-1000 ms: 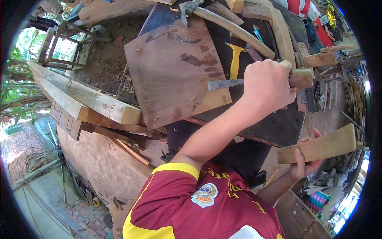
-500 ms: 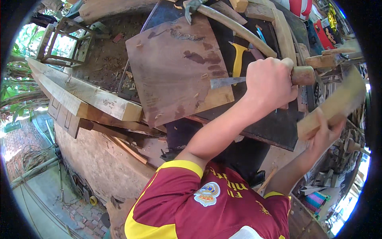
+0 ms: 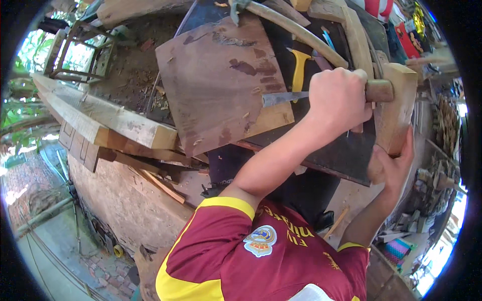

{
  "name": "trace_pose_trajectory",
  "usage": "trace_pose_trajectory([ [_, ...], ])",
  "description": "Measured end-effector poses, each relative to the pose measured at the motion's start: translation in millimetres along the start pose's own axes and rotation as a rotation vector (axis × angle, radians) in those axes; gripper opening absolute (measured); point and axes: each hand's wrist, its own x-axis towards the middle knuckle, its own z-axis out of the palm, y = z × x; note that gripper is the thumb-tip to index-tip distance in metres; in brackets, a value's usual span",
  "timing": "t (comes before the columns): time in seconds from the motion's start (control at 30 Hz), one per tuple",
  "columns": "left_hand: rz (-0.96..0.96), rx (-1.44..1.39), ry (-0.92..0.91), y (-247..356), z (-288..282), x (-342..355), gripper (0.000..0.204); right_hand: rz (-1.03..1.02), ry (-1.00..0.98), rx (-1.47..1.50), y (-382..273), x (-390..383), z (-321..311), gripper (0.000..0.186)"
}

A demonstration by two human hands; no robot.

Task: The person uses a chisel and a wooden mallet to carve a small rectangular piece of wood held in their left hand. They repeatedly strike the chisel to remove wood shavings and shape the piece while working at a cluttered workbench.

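Over the right part of a stained wooden board (image 3: 216, 85), a chisel (image 3: 288, 98) points sideways, its tip to the left and its wooden handle (image 3: 380, 91) to the right. The left hand (image 3: 337, 95) is clamped round it, fingers wrapped together; whether the tip touches the board cannot be told.

Right of the chisel, a thick wooden block (image 3: 399, 108) runs from near to far. The right hand (image 3: 396, 163) is clamped on its near part, and its far part is just beside the handle's butt; contact is hard to make out.

That closeness looks like the main risk: the block is gripped toward one end, so a slack wrist or a skewed movement could knock the left hand or twist the chisel out of line. A loose left grip could also let the tip skid leftward across the board, where small shavings (image 3: 246, 115) lie.

Farther out, a yellow-handled tool (image 3: 300, 67) and a hammer (image 3: 303, 32) lie on the dark table (image 3: 346, 153). The hammer's end is just beyond the left hand, so a wide sweep there could bump it. Far to the left, long beams (image 3: 135, 126) lie well apart.
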Motion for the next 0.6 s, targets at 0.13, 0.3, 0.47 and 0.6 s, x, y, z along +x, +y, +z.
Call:
trace_pose_trajectory([
  [0.13,0.018,-0.004,0.04,1,1,3,0.019,0.188,0.303,0.31,-2,7,-11,0.081],
  [0.3,0.015,0.014,0.03,0,4,2,0.019,-0.245,0.211,-0.098,14,-2,19,0.081],
  [0.47,0.011,-0.01,0.035,2,-2,2,0.019,-0.032,0.342,-0.062,-6,14,-14,0.072],
  [0.6,0.019,-0.012,0.019,3,4,1,0.019,0.19,0.511,0.393,1,13,-3,0.065],
])
